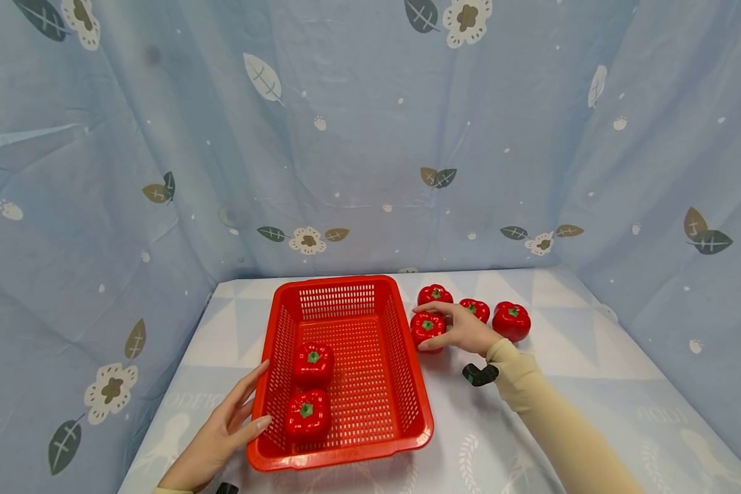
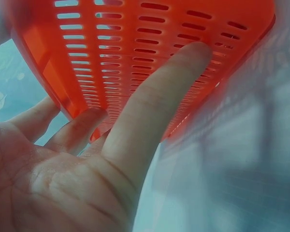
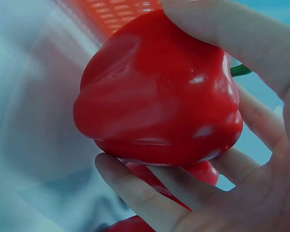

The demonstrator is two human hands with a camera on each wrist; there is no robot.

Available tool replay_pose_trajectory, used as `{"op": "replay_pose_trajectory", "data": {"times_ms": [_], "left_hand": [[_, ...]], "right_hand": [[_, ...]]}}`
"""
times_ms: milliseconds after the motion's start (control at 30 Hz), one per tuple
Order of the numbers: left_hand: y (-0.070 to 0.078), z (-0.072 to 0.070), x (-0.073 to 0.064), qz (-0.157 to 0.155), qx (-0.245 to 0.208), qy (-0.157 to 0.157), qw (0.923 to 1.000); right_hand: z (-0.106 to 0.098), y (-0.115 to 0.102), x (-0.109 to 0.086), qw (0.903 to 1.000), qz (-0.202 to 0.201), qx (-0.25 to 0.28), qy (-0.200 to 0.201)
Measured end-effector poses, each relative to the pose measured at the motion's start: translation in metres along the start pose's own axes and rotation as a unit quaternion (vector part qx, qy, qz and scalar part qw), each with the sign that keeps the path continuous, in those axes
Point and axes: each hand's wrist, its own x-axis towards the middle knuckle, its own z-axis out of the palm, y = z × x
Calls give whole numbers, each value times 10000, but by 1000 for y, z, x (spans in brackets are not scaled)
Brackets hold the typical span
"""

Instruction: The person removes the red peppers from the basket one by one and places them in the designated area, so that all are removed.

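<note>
My right hand (image 1: 460, 328) grips a red bell pepper (image 1: 427, 331) with a green stem, just right of the basket. In the right wrist view, the thumb lies on one side of the bell pepper (image 3: 159, 96) and the fingers (image 3: 135, 188) on the other. My left hand (image 1: 225, 425) rests against the left side of the red plastic basket (image 1: 416, 405). The left wrist view shows its thumb and fingers touching the slotted outer wall (image 2: 150, 29), fairly straight. Inside the basket, two red bell peppers, a farther one (image 1: 313, 365) and a nearer one (image 1: 307, 416), sit along the left side.
Behind and right of my right hand stand more bell peppers: one at the back (image 1: 435, 294), one partly hidden by the hand (image 1: 477, 310) and one farther right (image 1: 511, 321). A pale patterned cloth (image 1: 593, 412) covers the table. Blue floral curtains (image 1: 358, 137) enclose the back and sides.
</note>
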Motion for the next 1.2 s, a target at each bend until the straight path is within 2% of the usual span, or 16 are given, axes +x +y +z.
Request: {"op": "replay_pose_trajectory", "data": {"times_ms": [433, 667, 900, 1200], "left_hand": [[1, 0, 0, 105, 78, -29, 9999], [0, 0, 1, 94, 21, -34, 9999], [1, -1, 0, 237, 68, -136, 9996], [0, -1, 1, 190, 31, -119, 9997]], "right_hand": [[8, 9, 4, 9998, 58, -163, 61], [8, 8, 4, 9997, -86, -250, 14], [7, 10, 6, 9993, 82, -373, 61], [8, 11, 5, 9989, 41, -471, 35]]}}
